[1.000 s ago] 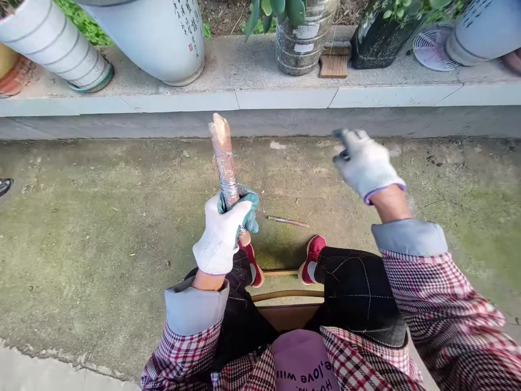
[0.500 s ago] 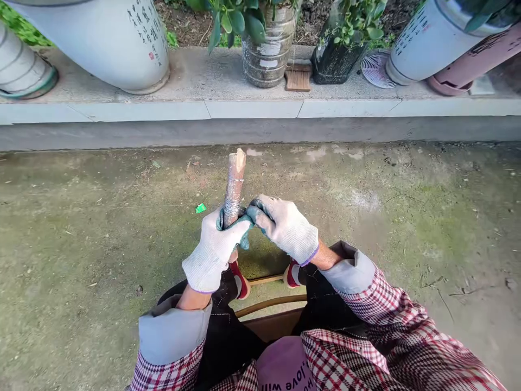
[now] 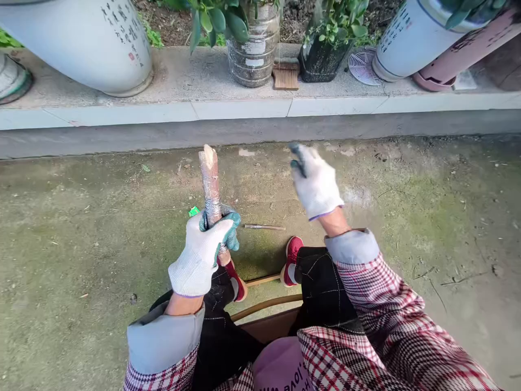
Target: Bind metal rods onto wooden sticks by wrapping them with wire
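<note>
Wire-wrapped stick (image 3: 210, 187) in the left hand (image 3: 199, 244), right hand (image 3: 316, 183) well apart

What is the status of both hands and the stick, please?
Left hand closed around wire-wrapped stick. Right hand apart, blurred; no held object visible. Thin rod between hands in view; no obstruction seen.

A stick (image 3: 210, 182) is held in the left hand (image 3: 203, 244); on the ledge (image 3: 179, 76) beyond, a row of pots (image 3: 89, 46) is set.
</note>
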Available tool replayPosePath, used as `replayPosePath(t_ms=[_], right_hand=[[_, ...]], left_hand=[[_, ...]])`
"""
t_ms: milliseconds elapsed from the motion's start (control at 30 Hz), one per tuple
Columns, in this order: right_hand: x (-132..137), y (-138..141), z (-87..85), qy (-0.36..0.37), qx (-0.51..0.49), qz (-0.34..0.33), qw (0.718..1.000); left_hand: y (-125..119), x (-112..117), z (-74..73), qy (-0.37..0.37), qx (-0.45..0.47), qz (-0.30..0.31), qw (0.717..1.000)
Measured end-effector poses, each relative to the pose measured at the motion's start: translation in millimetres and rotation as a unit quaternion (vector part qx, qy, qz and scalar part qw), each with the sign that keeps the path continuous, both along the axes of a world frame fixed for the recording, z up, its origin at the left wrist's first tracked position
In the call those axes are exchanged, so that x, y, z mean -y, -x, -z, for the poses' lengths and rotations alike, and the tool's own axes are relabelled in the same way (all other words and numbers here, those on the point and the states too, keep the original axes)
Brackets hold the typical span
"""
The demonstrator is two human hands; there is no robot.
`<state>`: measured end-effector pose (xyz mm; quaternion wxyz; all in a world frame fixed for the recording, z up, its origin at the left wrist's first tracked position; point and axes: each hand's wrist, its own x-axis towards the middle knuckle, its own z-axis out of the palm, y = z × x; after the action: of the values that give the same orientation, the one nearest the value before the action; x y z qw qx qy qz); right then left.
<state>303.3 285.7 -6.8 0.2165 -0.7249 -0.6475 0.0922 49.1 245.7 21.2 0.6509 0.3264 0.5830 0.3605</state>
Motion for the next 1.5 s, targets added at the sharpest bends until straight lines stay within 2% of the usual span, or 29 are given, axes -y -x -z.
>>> replayPosePath(t_ms=[67, 133, 200, 300, 333, 367, 400, 467, 567, 667, 733, 767, 833, 933, 1033, 1067, 1100, 1133, 1200, 1233, 1267, 1333, 1367, 1433, 1500], right_hand=[[5.9, 22.9, -3.0, 0.0, -0.011, -0.06, 0.998], [1.4, 29.7, 1.7, 0.021, -0.026, -0.084, 0.996], [-13.5, 13.6, 13.8, 0.047, -0.064, -0.057, 0.995], [-43.3, -34.4, 36.1, 0.081, -0.156, 0.034, 0.984], [-51.6, -49.1, 41.6, 0.103, -0.223, 0.084, 0.966], [-57.7, -60.4, 45.2, 0.116, -0.269, 0.104, 0.95], [-61.3, -67.6, 46.7, 0.131, -0.317, 0.114, 0.932], [-61.3, -68.6, 43.4, 0.14, -0.395, 0.094, 0.903], [-49.2, -44.9, 27.6, 0.137, -0.506, 0.034, 0.851], [-33.5, -12.0, 9.5, 0.169, -0.589, -0.026, 0.79], [-24.6, 6.4, 1.7, 0.19, -0.602, -0.059, 0.773], [-21.1, 13.6, 0.0, 0.193, -0.595, -0.074, 0.776], [-17.5, 22.2, 1.3, 0.193, -0.554, -0.111, 0.803], [-24.4, 14.4, 12.3, 0.214, -0.409, -0.163, 0.872], [-42.8, -18.7, 23.0, 0.196, -0.142, -0.104, 0.965], [-48.3, -30.9, 23.8, 0.165, -0.036, -0.07, 0.983], [-51.7, -40.6, 22.5, 0.128, 0.047, -0.047, 0.989], [-52.3, -46.2, 19.0, 0.096, 0.091, -0.033, 0.991], [-43.3, -40.2, 6.2, 0.028, 0.065, -0.03, 0.997], [-34.4, -28.5, -2.1, -0.002, 0.001, -0.041, 0.999], [-23.6, -12.4, -10.9, 0.006, -0.092, -0.083, 0.992], [-1.4, 25.6, -27.4, 0.091, -0.259, -0.197, 0.941], [7.9, 43.4, -33.9, 0.131, -0.294, -0.247, 0.914], [19.8, 69.2, -41.8, 0.135, -0.298, -0.277, 0.903], [23.4, 79.8, -42.2, 0.113, -0.288, -0.266, 0.913]], left_hand=[[-3.4, 1.1, 0.3, -0.003, -0.014, 0.007, 1.0], [-4.4, 1.8, 0.8, -0.006, -0.025, 0.011, 1.0], [-3.2, 2.0, 0.8, -0.012, -0.024, 0.004, 1.0], [0.6, 1.0, -0.3, -0.015, -0.02, -0.001, 1.0], [1.7, 0.2, -0.6, -0.016, -0.021, 0.0, 1.0], [2.5, -0.8, -0.9, -0.016, -0.024, -0.001, 1.0], [2.8, -2.1, -0.9, -0.015, -0.025, -0.002, 1.0], [2.2, -5.6, -0.5, -0.018, -0.014, -0.01, 1.0], [-0.6, -11.4, 0.8, -0.029, 0.021, -0.016, 0.999], [-1.5, -14.6, 2.1, -0.052, 0.053, -0.007, 0.997], [0.0, -14.6, 2.4, -0.064, 0.065, 0.0, 0.996], [1.1, -14.0, 2.2, -0.066, 0.069, 0.002, 0.995], [3.4, -12.6, 0.7, -0.066, 0.074, 0.005, 0.995], [5.8, -10.6, -3.9, -0.069, 0.087, 0.009, 0.994], [7.1, -9.5, -7.8, -0.069, 0.097, 0.01, 0.993], [7.4, -9.5, -8.3, -0.065, 0.097, 0.006, 0.993], [7.5, -9.6, -8.2, -0.06, 0.094, 0.0, 0.994], [7.4, -9.9, -7.6, -0.055, 0.089, -0.004, 0.995], [6.2, -10.8, -5.8, -0.049, 0.079, -0.008, 0.996], [5.1, -11.2, -4.9, -0.047, 0.079, -0.007, 0.996], [3.7, -11.5, -4.2, -0.047, 0.081, -0.004, 0.996], [1.1, -11.5, -3.9, -0.049, 0.079, -0.003, 0.996], [0.0, -11.1, -4.2, -0.05, 0.073, -0.005, 0.996], [-0.9, -10.0, -5.2, -0.053, 0.055, -0.008, 0.997], [-0.4, -8.6, -6.0, -0.06, 0.04, -0.006, 0.997]])
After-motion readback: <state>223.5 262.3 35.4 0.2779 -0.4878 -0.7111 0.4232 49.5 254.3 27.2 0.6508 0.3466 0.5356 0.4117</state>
